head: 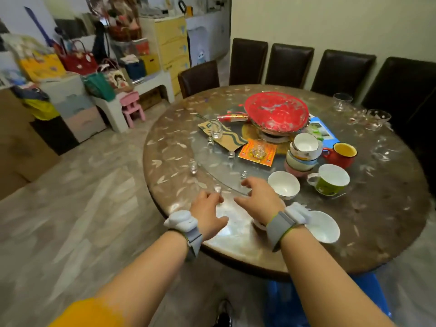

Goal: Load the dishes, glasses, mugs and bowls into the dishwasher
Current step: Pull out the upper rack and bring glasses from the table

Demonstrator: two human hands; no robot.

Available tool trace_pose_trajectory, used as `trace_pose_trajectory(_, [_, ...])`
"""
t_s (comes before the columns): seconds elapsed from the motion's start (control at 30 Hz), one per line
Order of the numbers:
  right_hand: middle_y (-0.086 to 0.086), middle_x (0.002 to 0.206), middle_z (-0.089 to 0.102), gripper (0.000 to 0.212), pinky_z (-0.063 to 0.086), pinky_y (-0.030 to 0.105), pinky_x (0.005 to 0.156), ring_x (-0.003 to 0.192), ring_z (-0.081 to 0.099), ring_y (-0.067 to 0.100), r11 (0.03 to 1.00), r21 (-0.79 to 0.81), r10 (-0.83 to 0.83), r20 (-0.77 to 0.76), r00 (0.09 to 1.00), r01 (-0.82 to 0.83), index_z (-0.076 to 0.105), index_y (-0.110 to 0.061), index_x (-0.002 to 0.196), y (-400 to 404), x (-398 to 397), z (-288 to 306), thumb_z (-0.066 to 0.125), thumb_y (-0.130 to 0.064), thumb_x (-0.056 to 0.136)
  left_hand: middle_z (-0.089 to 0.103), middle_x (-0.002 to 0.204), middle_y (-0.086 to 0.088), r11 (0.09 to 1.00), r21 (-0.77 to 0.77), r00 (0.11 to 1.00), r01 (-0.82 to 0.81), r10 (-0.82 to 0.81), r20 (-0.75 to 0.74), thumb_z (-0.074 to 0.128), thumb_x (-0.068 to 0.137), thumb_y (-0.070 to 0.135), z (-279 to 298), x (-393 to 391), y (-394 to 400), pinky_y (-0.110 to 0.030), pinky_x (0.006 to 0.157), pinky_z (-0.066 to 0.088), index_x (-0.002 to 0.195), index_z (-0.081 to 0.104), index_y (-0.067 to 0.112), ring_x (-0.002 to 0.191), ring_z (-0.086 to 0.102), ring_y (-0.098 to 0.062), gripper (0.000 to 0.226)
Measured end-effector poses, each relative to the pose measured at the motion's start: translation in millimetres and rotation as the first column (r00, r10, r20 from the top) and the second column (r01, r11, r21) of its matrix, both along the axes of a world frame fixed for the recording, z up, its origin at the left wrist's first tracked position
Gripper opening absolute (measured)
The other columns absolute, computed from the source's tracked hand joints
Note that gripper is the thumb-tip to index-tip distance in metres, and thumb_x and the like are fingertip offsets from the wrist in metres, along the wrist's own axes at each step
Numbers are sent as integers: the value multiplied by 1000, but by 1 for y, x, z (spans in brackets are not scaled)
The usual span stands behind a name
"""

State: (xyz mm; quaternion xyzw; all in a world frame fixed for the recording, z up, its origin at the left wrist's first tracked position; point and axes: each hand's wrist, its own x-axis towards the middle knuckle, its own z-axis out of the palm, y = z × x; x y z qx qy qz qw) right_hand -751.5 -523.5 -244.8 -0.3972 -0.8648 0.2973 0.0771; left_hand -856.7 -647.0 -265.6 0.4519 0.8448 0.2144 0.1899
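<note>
While both hands hover over the table's (389, 244) near edge, we see left hand (208, 214) and right hand (257, 200) loosely spread, holding nothing, white bowl (284, 185) just beside the right, stacked bowls (304, 154) further in.

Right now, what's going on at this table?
A person reaches both hands over the near edge of a round table. The left hand is at a small clear glass; the right hand hovers, holding nothing. White bowls, a bowl stack, a green mug and a red mug sit uncollected.
</note>
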Motion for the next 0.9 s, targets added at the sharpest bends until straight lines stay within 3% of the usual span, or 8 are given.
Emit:
trace_pose_trajectory(0.23, [10,127,46,39,43,32,83,112,53,30,998,59,-19,285,958,2,49,-16,124,98,-95,-47,59,-24,87,29,141,-9,904,-366,937,220,-300,-179,54,86,27,-44,-90,83,-38,99,40,134,40,24,127,36,-32,50])
trace_pose_trajectory(0.33, [9,125,51,30,44,30,82,113,54,26,996,90,-43,431,901,4,51,-16,118,137,-129,-61,54,-19,89,32,140,-7,863,-424,902,275,-384,-198,52,88,26,-63,-118,111,-35,92,38,134,38,27,122,38,-30,47])
trace_pose_trajectory(0.43, [11,127,50,35,45,33,89,116,54,28,995,92,-70,494,867,28,50,-14,123,158,-153,-79,52,-20,88,21,150,-7,791,-503,874,348,-468,-133,48,92,27,-84,-141,135,-40,99,38,146,25,29,130,33,-30,59])
trace_pose_trajectory(0.53, [11,131,51,41,45,32,91,119,55,28,997,-28,-48,548,835,76,48,-14,128,173,-169,-101,56,-21,88,23,146,-9,698,-555,808,453,-584,-75,58,85,20,-106,-157,155,-44,94,45,145,24,28,124,38,-33,69])
trace_pose_trajectory(0.6, [12,130,54,35,45,32,90,118,56,29,987,-121,-19,558,830,104,49,-12,125,177,-171,-114,54,-19,91,29,140,-11,642,-569,770,513,-637,-25,63,80,14,-113,-162,160,-43,90,47,142,27,25,119,44,-36,72])
trace_pose_trajectory(0.73, [16,126,57,14,42,29,86,117,55,29,988,-114,-19,585,811,105,53,-11,105,168,-176,-128,42,-14,99,44,125,-16,545,-524,682,655,-724,100,61,82,8,-120,-180,167,-41,82,46,132,36,14,106,55,-39,56])
trace_pose_trajectory(0.8, [16,129,56,15,41,28,90,121,53,28,987,-86,-62,573,817,136,55,-9,108,172,-194,-131,45,-14,99,50,121,-17,558,-475,665,681,-743,81,57,88,12,-124,-202,181,-40,79,45,125,40,11,104,57,-38,41])
trace_pose_trajectory(0.9, [11,124,60,29,41,28,87,116,55,28,978,-55,-148,495,856,201,54,-11,120,171,-217,-130,53,-22,94,57,115,-12,683,-377,715,626,-696,-73,48,96,25,-114,-233,195,-41,78,46,119,41,15,103,59,-35,26])
